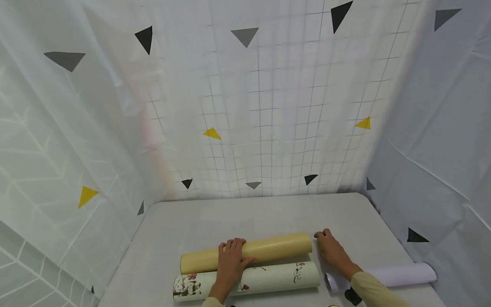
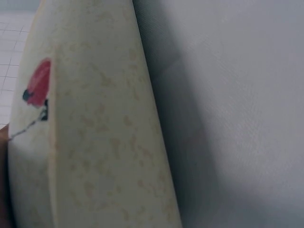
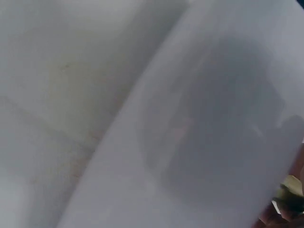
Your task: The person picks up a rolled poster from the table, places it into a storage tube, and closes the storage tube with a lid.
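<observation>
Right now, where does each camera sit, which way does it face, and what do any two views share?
Head: above, facing forward and down at the grey table; shows left hand on the tan roll, right hand, a sleeve.
Left wrist: close against the floral roll; a sliver of skin at the left edge.
Right wrist: close on the white roll, blurred; little of the hand.
Head and left wrist share the floral roll.

Even, soft light in the head view, edges bowed; both wrist views are blurred, perhaps too close.
</observation>
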A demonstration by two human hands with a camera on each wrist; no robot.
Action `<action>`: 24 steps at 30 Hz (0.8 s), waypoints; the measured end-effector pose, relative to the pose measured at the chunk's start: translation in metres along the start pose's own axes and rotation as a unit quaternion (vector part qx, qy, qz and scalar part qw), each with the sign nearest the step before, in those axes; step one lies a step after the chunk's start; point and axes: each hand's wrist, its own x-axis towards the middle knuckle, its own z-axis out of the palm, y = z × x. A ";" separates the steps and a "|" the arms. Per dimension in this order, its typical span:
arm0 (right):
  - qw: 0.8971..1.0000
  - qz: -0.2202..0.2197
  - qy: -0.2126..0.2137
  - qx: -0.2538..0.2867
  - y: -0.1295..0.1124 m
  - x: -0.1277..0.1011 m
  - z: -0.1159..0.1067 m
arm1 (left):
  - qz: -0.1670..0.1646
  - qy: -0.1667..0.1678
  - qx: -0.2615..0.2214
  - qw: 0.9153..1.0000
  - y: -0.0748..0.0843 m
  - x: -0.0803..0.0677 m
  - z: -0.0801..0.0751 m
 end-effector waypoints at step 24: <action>0.997 0.055 -0.024 0.055 0.005 0.005 0.004 | 0.006 0.007 0.013 1.000 -0.001 0.000 0.002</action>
